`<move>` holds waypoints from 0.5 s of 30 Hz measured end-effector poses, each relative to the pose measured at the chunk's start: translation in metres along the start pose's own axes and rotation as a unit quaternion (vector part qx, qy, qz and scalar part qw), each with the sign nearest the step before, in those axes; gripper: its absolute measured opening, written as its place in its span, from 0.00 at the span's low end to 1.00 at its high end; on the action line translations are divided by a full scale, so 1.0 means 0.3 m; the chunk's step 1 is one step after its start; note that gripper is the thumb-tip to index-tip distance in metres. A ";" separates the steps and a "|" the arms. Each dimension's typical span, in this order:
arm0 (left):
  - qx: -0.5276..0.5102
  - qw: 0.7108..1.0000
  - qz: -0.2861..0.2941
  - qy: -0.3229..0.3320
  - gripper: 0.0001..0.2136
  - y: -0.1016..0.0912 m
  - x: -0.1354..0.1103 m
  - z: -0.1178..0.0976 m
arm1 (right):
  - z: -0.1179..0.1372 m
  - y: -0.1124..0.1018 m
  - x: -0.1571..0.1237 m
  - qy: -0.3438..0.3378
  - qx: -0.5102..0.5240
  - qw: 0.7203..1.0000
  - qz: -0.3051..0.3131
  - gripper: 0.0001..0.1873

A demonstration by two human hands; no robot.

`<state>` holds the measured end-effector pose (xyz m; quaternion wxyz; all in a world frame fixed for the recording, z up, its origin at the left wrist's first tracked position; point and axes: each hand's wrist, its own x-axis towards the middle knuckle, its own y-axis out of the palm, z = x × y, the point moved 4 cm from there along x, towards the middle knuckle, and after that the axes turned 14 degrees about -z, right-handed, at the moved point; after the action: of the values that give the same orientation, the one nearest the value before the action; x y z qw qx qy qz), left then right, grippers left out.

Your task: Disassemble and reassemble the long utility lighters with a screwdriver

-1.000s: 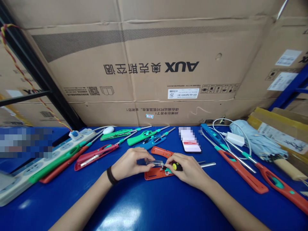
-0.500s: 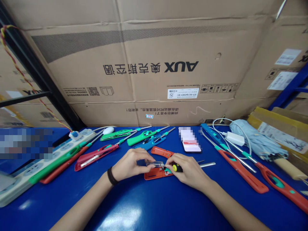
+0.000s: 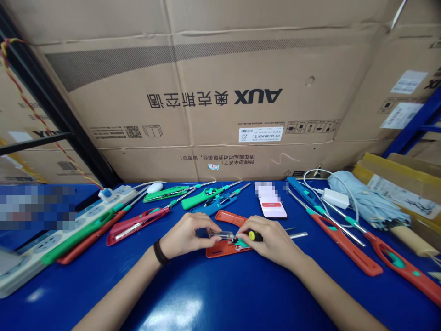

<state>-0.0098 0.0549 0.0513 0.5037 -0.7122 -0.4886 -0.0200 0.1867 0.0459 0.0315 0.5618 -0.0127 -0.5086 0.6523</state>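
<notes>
My left hand (image 3: pixel 193 233), a dark band on its wrist, pinches a clear lighter fuel tank (image 3: pixel 225 234) by its left end. My right hand (image 3: pixel 267 240) keeps a screwdriver (image 3: pixel 255 236) with a yellow-and-black handle tucked in the palm. Its thumb and fingertips meet at the tank's right end, covering whatever small part is there. Under both hands lies an opened orange lighter shell half (image 3: pixel 217 250) with green and white inner parts. Just behind sits the other orange shell half (image 3: pixel 230 217), partly hidden by my right hand. A metal tube (image 3: pixel 299 235) sticks out to the right.
Green, red and blue lighters (image 3: pixel 198 200) lie behind to the left, beside a white power strip (image 3: pixel 41 246). A phone (image 3: pixel 272 204) rests at the back. More orange lighters (image 3: pixel 347 246), a white charger (image 3: pixel 336 198) and a folded umbrella (image 3: pixel 372 197) are on the right. Cardboard (image 3: pixel 193 69) stands behind.
My right hand's fingers have shifted slightly at the tank's end, and the screwdriver handle has turned a little. My left hand stays in place. The camera view moved very slightly.
</notes>
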 end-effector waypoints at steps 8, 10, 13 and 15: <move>-0.004 1.000 0.014 -0.003 0.05 0.000 0.002 -0.018 | -0.078 -0.082 0.008 0.080 0.008 0.996 0.033 0.10; -0.005 1.000 0.019 -0.009 0.05 0.001 0.001 -0.020 | -0.091 -0.089 0.002 0.099 0.025 0.992 0.070 0.13; -0.001 1.000 0.027 -0.014 0.05 0.008 -0.003 -0.019 | -0.105 -0.091 -0.006 0.121 0.039 0.986 0.108 0.22; 0.000 0.999 0.039 -0.010 0.05 0.017 -0.006 -0.018 | -0.111 -0.087 -0.009 0.127 0.038 0.984 0.117 0.23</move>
<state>-0.0046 0.0498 0.0494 0.4995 -0.7305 -0.4656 0.0069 0.2262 0.0615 0.0317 0.5416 -0.1341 -0.4029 0.7255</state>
